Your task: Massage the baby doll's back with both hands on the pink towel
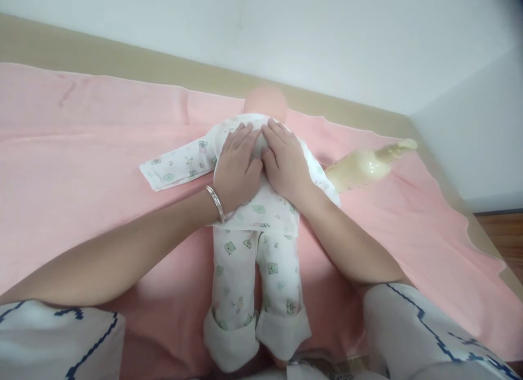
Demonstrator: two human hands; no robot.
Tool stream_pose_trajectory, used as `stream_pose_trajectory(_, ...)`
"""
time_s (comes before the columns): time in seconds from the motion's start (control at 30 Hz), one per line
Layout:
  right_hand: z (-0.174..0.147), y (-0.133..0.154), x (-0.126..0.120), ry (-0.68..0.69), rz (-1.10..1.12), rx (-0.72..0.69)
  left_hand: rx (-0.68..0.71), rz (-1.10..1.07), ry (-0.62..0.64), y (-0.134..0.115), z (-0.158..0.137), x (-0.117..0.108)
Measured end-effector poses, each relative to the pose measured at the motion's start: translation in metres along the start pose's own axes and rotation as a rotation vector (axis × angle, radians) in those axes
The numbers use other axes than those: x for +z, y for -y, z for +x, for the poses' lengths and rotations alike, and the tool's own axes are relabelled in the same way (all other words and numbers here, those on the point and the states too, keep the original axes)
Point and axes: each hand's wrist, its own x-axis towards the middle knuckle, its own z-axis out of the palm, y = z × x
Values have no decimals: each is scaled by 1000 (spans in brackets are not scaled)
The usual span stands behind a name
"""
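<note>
A baby doll (257, 205) in a white top and trousers with small green prints lies on a pink cloth (81, 113). Its smooth pinkish head (265, 102) points away from me, and no face shows. My left hand (239, 164), with a silver bangle (215, 204) at the wrist, rests flat on the upper part of the top. Beside it, my right hand (284, 162) is flat on the top too, fingers stretched toward the head. The two thumbs nearly meet. One sleeve (180, 162) stretches out to the left, and the trouser cuffs (231, 339) are folded back.
A pale yellow pump bottle (363, 167) lies on its side to the right of the doll, near the other sleeve. The tan table surface (134, 58) shows beyond the cloth. White walls (347, 42) rise behind it, and a brown wooden surface (502, 238) is at the far right.
</note>
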Motion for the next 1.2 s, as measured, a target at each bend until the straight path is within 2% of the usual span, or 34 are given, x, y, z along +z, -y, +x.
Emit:
stream_pose_trajectory(0.5, -2, 1, 0, -6, -29, -2, -57, 57, 28, -8, 7, -4)
stream_pose_trajectory(1.2, -1, -11, 9, -72, 37, -49, -10, 44, -8, -1, 5, -2)
